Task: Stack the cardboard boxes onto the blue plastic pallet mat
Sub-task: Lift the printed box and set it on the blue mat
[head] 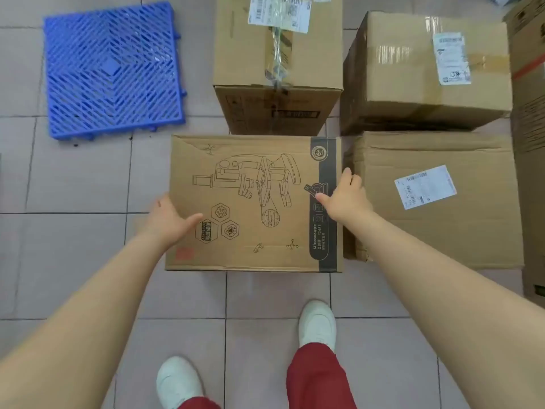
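A blue plastic pallet mat point(112, 69) lies bare on the tiled floor at the upper left. Right in front of me sits a cardboard box printed with a microscope drawing point(253, 202). My left hand point(168, 219) presses against its left side, thumb lying on the top face. My right hand point(345, 196) wraps over its right edge, thumb on the black stripe. The box rests on the floor. Three more cardboard boxes stand close by: one behind it point(277, 63), one at the back right point(424, 72) and a flatter one on the right point(436, 202).
More cartons point(530, 113) line the far right edge. My two feet in white shoes point(317, 323) stand on the tiles just in front of the microscope box. Open tile floor point(79, 178) lies between that box and the mat.
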